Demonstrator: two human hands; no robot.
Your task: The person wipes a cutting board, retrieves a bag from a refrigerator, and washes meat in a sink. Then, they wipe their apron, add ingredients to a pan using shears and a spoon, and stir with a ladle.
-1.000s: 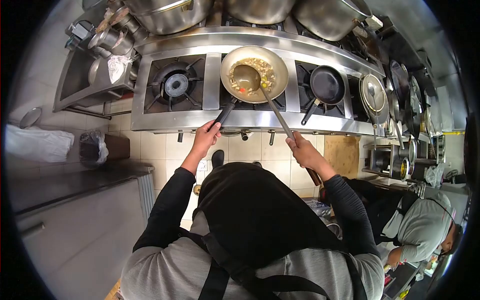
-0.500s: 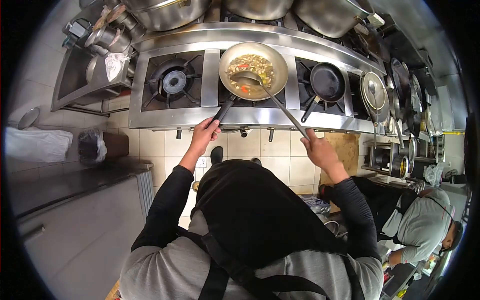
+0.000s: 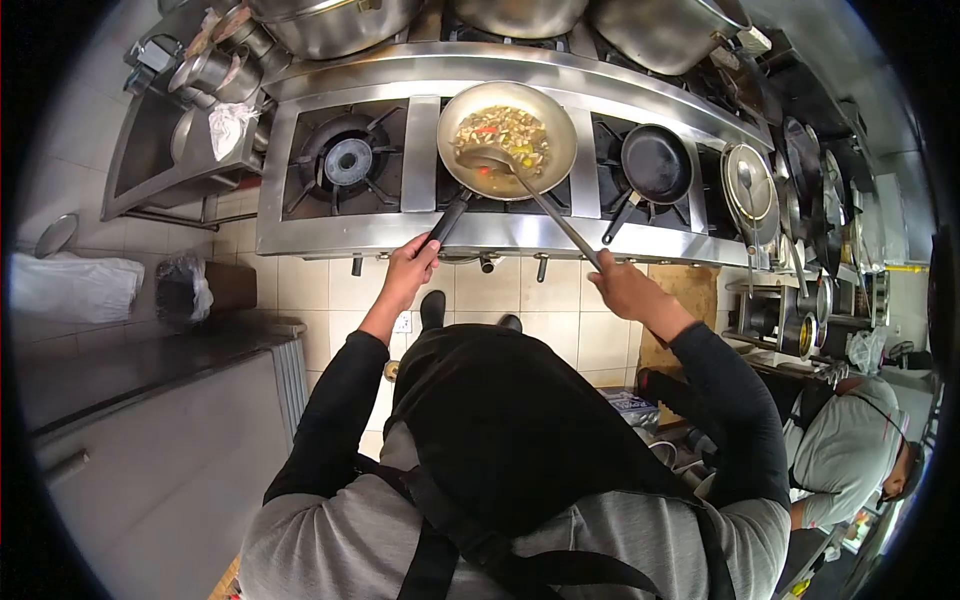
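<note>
A light-coloured frying pan (image 3: 556,112) rests over the middle burner of the steel stove (image 3: 350,232). My left hand (image 3: 411,268) is closed round its black handle (image 3: 447,219). Chopped brown pieces with red and yellow bits (image 3: 515,128) lie in liquid inside the pan. My right hand (image 3: 632,290) grips the long handle of a metal ladle (image 3: 486,157). The ladle's bowl sits in the food at the near side of the pan, its handle slanting down to the right.
A small black skillet (image 3: 657,165) stands on the right burner. The left burner (image 3: 349,163) has a bare grate. Large steel pots (image 3: 335,30) line the back. At right, a strainer (image 3: 748,180) lies by hanging pans, and another person (image 3: 850,440) bends over a counter.
My right hand has shifted slightly up and left along with the ladle, whose bowl has moved a little left and toward me in the pan. My left hand has barely moved.
</note>
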